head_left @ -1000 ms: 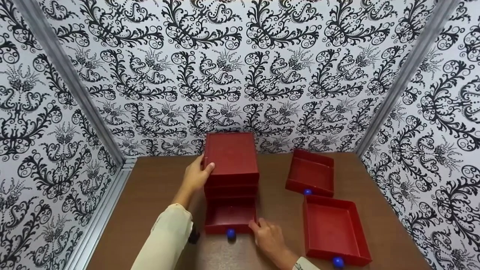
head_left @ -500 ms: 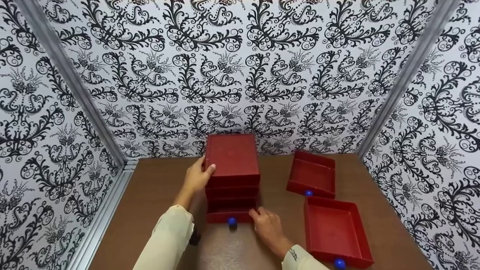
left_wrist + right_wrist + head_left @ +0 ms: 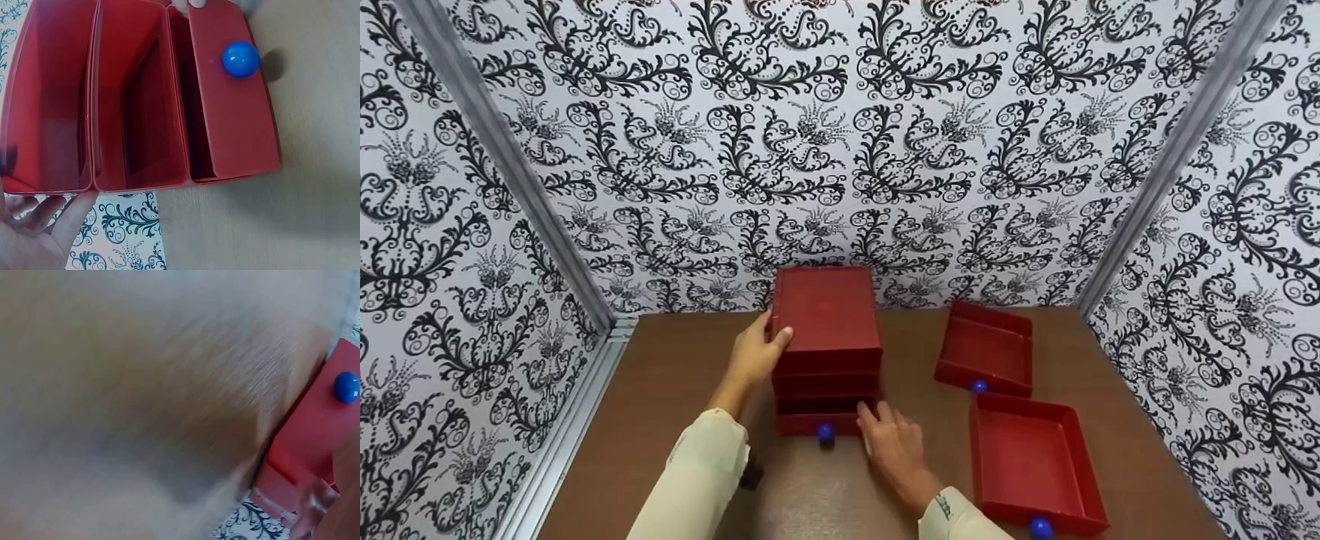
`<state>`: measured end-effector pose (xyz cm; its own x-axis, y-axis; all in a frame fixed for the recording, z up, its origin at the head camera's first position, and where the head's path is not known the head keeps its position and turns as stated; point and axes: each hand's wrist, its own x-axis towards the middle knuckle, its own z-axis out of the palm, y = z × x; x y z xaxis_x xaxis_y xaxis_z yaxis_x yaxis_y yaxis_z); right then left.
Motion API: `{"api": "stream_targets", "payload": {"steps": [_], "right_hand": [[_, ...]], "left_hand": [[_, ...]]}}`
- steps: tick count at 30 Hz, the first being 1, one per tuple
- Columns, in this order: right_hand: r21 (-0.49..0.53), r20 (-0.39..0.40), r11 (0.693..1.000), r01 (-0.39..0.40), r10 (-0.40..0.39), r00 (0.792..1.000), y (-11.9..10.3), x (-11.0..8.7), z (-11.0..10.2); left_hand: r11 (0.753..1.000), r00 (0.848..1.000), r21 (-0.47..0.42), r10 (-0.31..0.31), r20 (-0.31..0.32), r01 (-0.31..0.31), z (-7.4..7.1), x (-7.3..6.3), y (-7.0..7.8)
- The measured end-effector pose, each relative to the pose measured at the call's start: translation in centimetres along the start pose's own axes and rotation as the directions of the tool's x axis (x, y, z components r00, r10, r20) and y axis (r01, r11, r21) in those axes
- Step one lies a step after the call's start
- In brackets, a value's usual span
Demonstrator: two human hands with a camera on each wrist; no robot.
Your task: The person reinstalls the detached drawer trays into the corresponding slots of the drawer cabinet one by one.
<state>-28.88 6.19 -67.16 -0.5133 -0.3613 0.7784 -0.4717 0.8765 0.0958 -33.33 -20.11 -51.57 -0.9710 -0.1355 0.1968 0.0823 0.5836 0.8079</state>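
A red drawer cabinet point(image 3: 826, 307) stands at the middle back of the table, with open compartments above its bottom drawer. My left hand point(image 3: 754, 351) grips its upper left side, the thumb over the top edge and the other fingers along the side. The bottom red drawer point(image 3: 239, 118) sits most of the way in, leaving a narrow dark gap behind its front. A blue round knob point(image 3: 241, 59) marks the middle of that front. My right hand point(image 3: 894, 446) holds the right end of the drawer front, fingertips at its top edge; the right wrist view is blurred there.
Two loose red drawers lie at the right, a smaller-looking one point(image 3: 986, 349) at the back and another point(image 3: 1031, 457) nearer me, each with a blue knob. A patterned wall point(image 3: 825, 150) rises close behind the cabinet, and metal rails point(image 3: 559, 442) edge the left side.
The bottom drawer has slid back into the cabinet from well pulled out, my right hand moving with it. My left hand has kept its hold on the cabinet.
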Motion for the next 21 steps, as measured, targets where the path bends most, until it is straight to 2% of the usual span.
{"api": "stream_targets", "payload": {"steps": [4,8,12,17,21], "right_hand": [[0.043,-0.002,0.999,-0.02,0.021,1.0,-1.9,0.9,-1.0],[0.127,-0.05,0.99,0.06,-0.054,0.997,-4.1,1.3,-1.3],[0.091,-0.063,0.989,0.118,-0.113,0.992,-5.9,0.9,-0.4],[0.031,-0.015,0.998,0.055,-0.054,0.998,-6.7,0.3,0.7],[0.016,-0.009,1.0,0.005,-0.005,1.0,-6.8,0.2,1.0]], "left_hand": [[1.0,1.0,-0.008,0.009,-0.006,-0.009,0.0,-0.1,0.0],[1.0,1.0,-0.006,0.008,-0.003,-0.008,0.0,-0.2,0.0],[1.0,1.0,0.004,0.004,-0.006,-0.004,0.0,-0.2,-0.1],[1.0,1.0,-0.005,0.001,-0.009,-0.001,0.0,-0.1,0.0],[1.0,1.0,-0.009,0.006,-0.011,-0.006,0.0,-0.2,0.1]]}}
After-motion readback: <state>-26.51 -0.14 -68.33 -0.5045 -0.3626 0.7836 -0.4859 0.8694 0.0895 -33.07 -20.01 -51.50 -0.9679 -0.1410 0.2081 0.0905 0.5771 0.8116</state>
